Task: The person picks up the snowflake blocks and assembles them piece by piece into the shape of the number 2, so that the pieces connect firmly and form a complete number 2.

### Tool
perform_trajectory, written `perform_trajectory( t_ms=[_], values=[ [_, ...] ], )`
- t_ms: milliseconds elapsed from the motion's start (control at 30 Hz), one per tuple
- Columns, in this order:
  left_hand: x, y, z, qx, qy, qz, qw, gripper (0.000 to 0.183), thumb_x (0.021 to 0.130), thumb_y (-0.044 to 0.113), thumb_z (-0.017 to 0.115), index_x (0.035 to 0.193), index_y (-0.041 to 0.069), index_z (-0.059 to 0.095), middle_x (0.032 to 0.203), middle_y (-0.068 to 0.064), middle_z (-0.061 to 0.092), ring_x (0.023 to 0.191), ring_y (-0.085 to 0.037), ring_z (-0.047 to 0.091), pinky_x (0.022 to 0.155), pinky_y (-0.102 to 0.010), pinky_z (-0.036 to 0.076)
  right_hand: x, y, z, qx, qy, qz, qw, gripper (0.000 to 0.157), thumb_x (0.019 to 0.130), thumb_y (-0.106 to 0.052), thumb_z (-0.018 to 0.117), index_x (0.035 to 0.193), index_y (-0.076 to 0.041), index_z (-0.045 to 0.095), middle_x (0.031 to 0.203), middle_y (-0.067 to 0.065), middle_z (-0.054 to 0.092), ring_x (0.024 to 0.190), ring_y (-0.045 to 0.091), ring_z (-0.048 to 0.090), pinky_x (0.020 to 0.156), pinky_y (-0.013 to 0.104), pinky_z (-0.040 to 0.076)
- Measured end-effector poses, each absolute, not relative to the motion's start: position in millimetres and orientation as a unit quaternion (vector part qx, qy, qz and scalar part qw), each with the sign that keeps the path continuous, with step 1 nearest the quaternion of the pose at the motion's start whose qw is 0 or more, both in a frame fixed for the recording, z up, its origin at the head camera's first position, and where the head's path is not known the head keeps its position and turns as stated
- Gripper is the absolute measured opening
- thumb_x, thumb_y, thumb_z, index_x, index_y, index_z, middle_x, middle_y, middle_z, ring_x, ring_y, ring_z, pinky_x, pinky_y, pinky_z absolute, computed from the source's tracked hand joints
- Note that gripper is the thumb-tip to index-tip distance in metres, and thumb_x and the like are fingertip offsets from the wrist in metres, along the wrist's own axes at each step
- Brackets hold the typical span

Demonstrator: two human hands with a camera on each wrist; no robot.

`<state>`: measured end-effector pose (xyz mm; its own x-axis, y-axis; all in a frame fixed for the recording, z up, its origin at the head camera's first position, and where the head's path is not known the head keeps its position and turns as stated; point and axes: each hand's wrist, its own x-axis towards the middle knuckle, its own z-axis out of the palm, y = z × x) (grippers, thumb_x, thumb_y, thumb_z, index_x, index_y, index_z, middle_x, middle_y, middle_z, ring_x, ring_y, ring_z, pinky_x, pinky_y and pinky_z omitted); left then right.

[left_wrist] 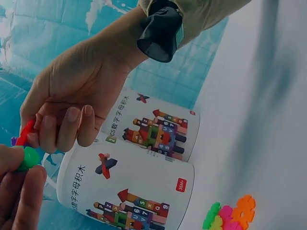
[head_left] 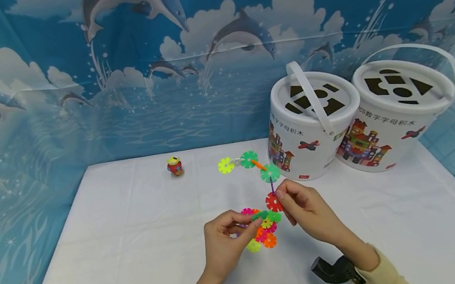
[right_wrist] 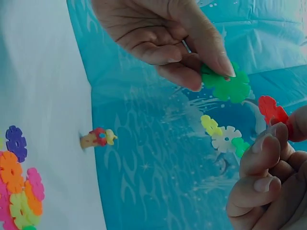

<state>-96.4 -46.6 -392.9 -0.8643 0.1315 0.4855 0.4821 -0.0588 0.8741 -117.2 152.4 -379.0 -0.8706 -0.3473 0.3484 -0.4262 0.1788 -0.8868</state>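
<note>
My left hand (head_left: 223, 243) pinches a green notched flower disc (right_wrist: 231, 87) between thumb and fingers. To its right, my right hand (head_left: 312, 209) pinches a red disc (head_left: 272, 202) at the near end of a linked chain. From there the chain runs away through an edge-on purple disc (head_left: 271, 185), a green disc (head_left: 270, 173), an orange one (head_left: 258, 165), another green one (head_left: 249, 159) and a white one, to a yellow disc (head_left: 225, 165). The held green disc is close to the red one but apart from it. Below the hands lies a pile of loose discs (head_left: 270, 240), partly hidden by the left hand.
Two white lidded buckets (head_left: 313, 122) with handles stand at the back right of the white-covered table (head_left: 135, 239). A small red-and-yellow toy figure (head_left: 175, 166) stands near the back edge. Behind hangs a blue dolphin-print cloth (head_left: 158, 113).
</note>
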Motion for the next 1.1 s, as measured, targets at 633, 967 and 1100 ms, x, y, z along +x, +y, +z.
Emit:
perform_trajectory(
  t_ms=[633,967,1100],
  values=[
    [-93.1,-44.8,-390.5,-0.274,-0.668,-0.653,0.230,0.018,0.070,-0.017,0.074,0.077,-0.003,0.066,0.072,-0.012,0.065,0.059,-0.017,0.063,0.053,-0.030,0.054,-117.6,141.4,-384.9,0.241,-0.778,0.577,0.067,0.012,0.096,0.003,0.049,0.089,-0.006,0.055,0.060,0.003,0.050,0.048,0.014,0.046,0.042,0.027,0.041],
    [-112.0,-46.4,-437.3,-0.292,-0.706,-0.564,0.313,0.024,0.067,-0.013,0.078,0.081,0.002,0.067,0.078,-0.007,0.066,0.063,-0.012,0.063,0.059,-0.021,0.053,-128.1,135.3,-408.6,0.231,-0.779,0.582,0.037,0.005,0.096,0.001,0.052,0.095,-0.002,0.055,0.064,0.005,0.051,0.049,0.019,0.048,0.045,0.026,0.045],
    [-118.2,-48.4,-445.7,-0.282,-0.715,-0.554,0.320,0.023,0.067,-0.013,0.078,0.081,0.002,0.067,0.077,-0.007,0.066,0.064,-0.014,0.064,0.059,-0.022,0.053,-131.8,135.1,-414.0,0.231,-0.780,0.582,0.013,0.003,0.097,-0.003,0.052,0.098,-0.002,0.055,0.071,0.007,0.053,0.052,0.021,0.049,0.048,0.027,0.048]
  ],
)
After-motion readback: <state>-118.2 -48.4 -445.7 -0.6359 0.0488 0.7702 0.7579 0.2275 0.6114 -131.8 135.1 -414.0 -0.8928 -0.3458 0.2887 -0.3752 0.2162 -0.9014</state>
